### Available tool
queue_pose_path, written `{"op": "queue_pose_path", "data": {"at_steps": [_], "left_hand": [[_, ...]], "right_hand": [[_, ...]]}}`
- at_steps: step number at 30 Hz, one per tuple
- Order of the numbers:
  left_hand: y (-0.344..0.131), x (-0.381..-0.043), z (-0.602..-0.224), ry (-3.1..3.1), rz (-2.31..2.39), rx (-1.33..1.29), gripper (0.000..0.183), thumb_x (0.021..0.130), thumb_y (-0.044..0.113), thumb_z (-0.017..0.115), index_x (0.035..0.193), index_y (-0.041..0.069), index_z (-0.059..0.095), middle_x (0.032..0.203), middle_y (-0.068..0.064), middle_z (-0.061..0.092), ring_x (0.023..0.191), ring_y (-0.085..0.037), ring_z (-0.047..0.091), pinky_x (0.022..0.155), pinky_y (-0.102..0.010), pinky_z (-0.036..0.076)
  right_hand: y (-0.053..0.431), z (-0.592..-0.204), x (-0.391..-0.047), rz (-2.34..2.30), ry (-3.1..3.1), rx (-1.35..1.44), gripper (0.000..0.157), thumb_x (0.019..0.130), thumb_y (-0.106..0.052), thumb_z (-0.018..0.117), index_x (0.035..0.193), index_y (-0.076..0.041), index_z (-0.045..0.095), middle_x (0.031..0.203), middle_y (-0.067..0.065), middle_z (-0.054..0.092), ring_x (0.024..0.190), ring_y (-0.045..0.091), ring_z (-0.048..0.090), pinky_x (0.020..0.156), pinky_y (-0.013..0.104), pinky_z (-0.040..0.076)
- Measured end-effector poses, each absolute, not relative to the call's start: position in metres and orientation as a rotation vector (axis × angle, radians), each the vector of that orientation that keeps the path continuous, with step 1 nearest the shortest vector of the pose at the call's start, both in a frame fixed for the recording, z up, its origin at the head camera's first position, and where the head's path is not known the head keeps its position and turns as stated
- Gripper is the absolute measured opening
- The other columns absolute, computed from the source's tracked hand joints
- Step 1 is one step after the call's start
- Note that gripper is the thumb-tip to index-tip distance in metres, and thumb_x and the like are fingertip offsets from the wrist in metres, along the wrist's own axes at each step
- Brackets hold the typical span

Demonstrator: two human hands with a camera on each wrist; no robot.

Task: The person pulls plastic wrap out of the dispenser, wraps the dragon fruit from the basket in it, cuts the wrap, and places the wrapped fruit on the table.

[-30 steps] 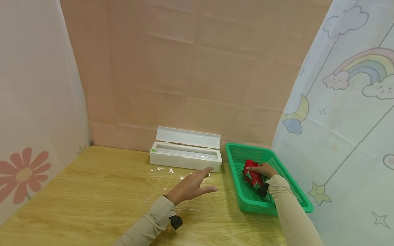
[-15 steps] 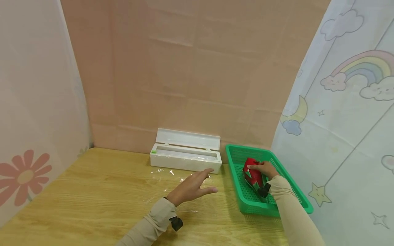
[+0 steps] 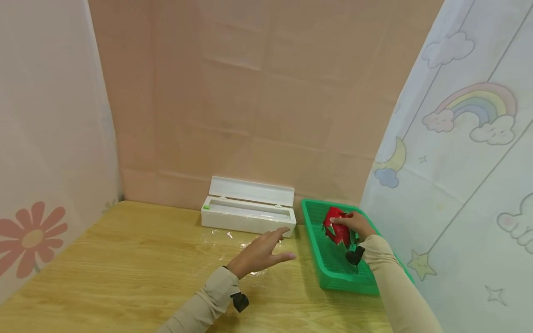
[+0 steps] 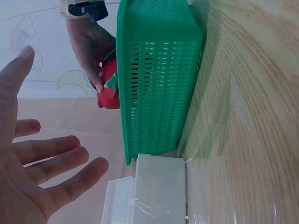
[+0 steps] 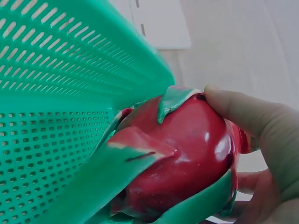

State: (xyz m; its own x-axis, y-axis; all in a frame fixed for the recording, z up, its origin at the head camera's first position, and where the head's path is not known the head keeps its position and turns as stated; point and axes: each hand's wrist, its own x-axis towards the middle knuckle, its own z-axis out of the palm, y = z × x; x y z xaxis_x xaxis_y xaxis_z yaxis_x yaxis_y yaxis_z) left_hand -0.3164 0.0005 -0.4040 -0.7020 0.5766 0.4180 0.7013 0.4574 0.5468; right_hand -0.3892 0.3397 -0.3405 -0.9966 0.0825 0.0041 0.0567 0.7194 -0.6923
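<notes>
We see the right hand [image 3: 359, 224] grip the red fruit [image 3: 336, 231] over the green basket [image 3: 350, 284], toward two o'clock from the left hand [image 3: 259, 254], whose fingers spread wide, holding nothing. We judge a good lift needs thumb and fingers round the body, not the green flaps [image 5: 103, 182], and clearance from the basket's edge at nine o'clock.

We looked forward and down from the head, tipped sideways toward the green basket [image 4: 161, 32] from the left wrist, close on the red fruit [image 5: 191, 144] from the right; all apparently shared the white box [image 3: 245, 222].
</notes>
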Motion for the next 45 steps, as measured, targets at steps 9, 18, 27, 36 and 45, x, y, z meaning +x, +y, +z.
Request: {"op": "queue_pose_path", "data": {"at_steps": [9,18,27,36,45], "left_hand": [[0.004,-0.319,-0.403,-2.507,-1.11,-1.081,0.074,0.098,0.063,0.048,0.154,0.017,0.035,0.132,-0.009,0.061,0.119,-0.023,0.059,0.093,-0.043,0.052],[0.002,-0.325,-0.394,-2.492,-1.117,-1.061,0.072,0.098,0.062,0.05,0.153,0.018,0.036,0.13,-0.009,0.061,0.12,-0.024,0.059,0.095,-0.044,0.05],[-0.008,-0.331,-0.392,-2.506,-1.13,-1.053,0.074,0.099,0.062,0.047,0.154,0.014,0.036,0.135,-0.013,0.058,0.123,-0.026,0.057,0.097,-0.046,0.05],[-0.024,-0.338,-0.391,-2.511,-1.121,-1.001,0.073,0.099,0.06,0.049,0.154,0.013,0.036,0.137,-0.015,0.057,0.125,-0.028,0.057,0.098,-0.048,0.049],[-0.041,-0.34,-0.393,-2.539,-1.044,-0.924,0.074,0.098,0.066,0.045,0.153,0.017,0.038,0.131,-0.013,0.061,0.12,-0.027,0.059,0.094,-0.049,0.05]], "right_hand": [[0.333,-0.324,-0.387,1.137,-2.893,-0.069,0.079,0.089,-0.045,0.071,0.132,0.013,0.038,0.121,0.03,0.054,0.094,0.034,0.062,0.065,0.043,0.056],[0.321,-0.295,-0.378,1.126,-2.898,-0.024,0.087,0.09,-0.046,0.069,0.143,0.011,0.031,0.132,0.032,0.05,0.102,0.036,0.061,0.066,0.043,0.057],[0.309,-0.279,-0.373,1.168,-2.885,0.08,0.081,0.091,-0.044,0.07,0.142,0.008,0.034,0.134,0.03,0.05,0.1,0.032,0.063,0.069,0.039,0.057],[0.289,-0.269,-0.378,1.185,-2.871,0.148,0.077,0.09,-0.043,0.071,0.138,0.007,0.037,0.129,0.029,0.054,0.089,0.024,0.066,0.07,0.034,0.058],[0.267,-0.266,-0.385,1.172,-2.864,0.283,0.073,0.087,-0.04,0.075,0.134,0.006,0.042,0.126,0.028,0.059,0.094,0.027,0.066,0.075,0.033,0.058]]}}
